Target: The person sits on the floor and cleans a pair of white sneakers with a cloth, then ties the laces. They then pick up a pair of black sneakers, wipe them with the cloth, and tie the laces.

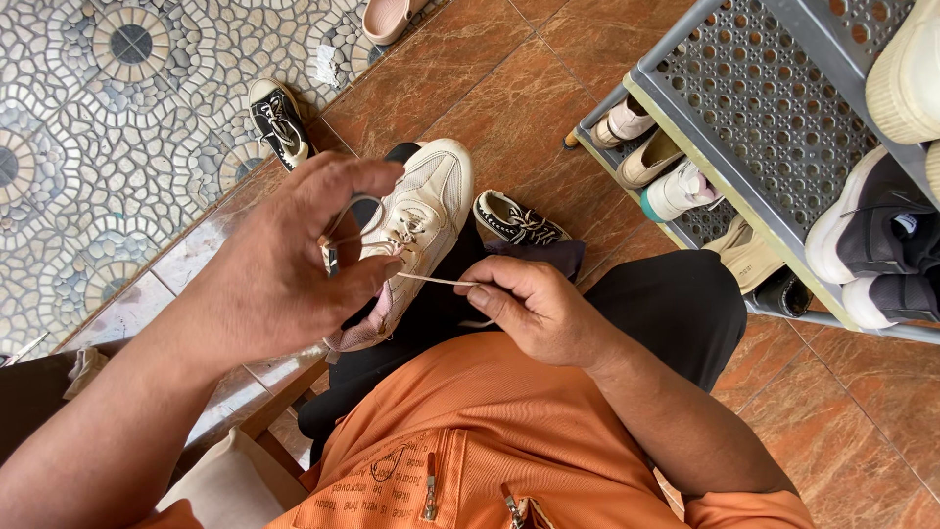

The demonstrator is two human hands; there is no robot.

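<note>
At frame centre a cream sneaker (423,217) rests on the lap — left hand (279,264) pinching a lace loop, right hand (534,312) gripping the taut lace (438,281) just below it.

A home entryway: grey shoe rack (774,127), scattered shoes, tiled floor (548,88).

Sneaker's heel (357,333) perhaps behind left hand (284,274)

The single head-worn camera looked steeply down from close above the seated person's lap, facing forward over the knees, so that the tiled floor (548,108) filled the upper frame and a grey shoe rack (774,118) stood at right.
</note>
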